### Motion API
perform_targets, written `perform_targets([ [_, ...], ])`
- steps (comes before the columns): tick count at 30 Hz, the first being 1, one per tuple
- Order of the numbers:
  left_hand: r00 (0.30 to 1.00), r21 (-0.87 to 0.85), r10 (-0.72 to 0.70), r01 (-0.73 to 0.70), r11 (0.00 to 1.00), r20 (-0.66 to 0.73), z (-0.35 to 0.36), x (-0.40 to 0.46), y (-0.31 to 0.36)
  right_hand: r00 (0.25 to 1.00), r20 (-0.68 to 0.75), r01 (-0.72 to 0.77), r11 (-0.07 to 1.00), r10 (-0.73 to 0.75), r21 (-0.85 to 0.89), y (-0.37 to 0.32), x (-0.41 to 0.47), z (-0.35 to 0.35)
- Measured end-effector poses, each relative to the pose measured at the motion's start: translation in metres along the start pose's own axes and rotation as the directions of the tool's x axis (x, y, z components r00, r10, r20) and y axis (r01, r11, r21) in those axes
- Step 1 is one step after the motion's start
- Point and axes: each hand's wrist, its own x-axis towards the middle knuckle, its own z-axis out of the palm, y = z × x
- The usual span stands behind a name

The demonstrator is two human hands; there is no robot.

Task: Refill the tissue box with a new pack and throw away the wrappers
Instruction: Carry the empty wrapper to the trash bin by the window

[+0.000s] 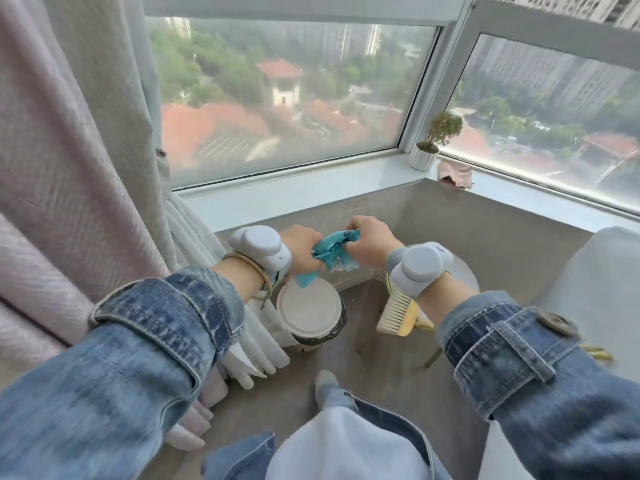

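A crumpled teal and white plastic wrapper is bunched between my two hands. My left hand grips its left side and my right hand grips its right side, both closed tight on it. The hands hover directly above a small round bin with a closed white lid and a dark bag liner at its rim, standing on the floor by the curtain. A loose end of the wrapper hangs down toward the lid. No tissue box or tissue pack is in view.
Pale curtains hang at the left down to the floor. A hand brush leans right of the bin. A small potted plant and a pink cloth sit on the window sill. A white chair stands at right.
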Motion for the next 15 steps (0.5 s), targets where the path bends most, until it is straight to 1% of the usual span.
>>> perform_targets([
  [5, 0.999, -0.082, -0.045, 0.047, 0.996, 0.024, -0.012, 0.016, -0.025, 0.998, 0.008, 0.061, 0.997, -0.061, -0.039, -0.016, 0.026, 0.002],
  [8, 0.998, -0.081, -0.064, 0.065, 0.995, 0.016, -0.018, 0.025, -0.032, 0.997, 0.015, 0.081, 0.996, -0.081, -0.045, -0.020, 0.042, 0.002],
  [15, 0.994, -0.048, -0.099, 0.101, 0.994, 0.045, -0.029, 0.059, -0.036, 0.994, 0.041, 0.102, 0.994, -0.101, -0.031, -0.017, 0.083, -0.004],
])
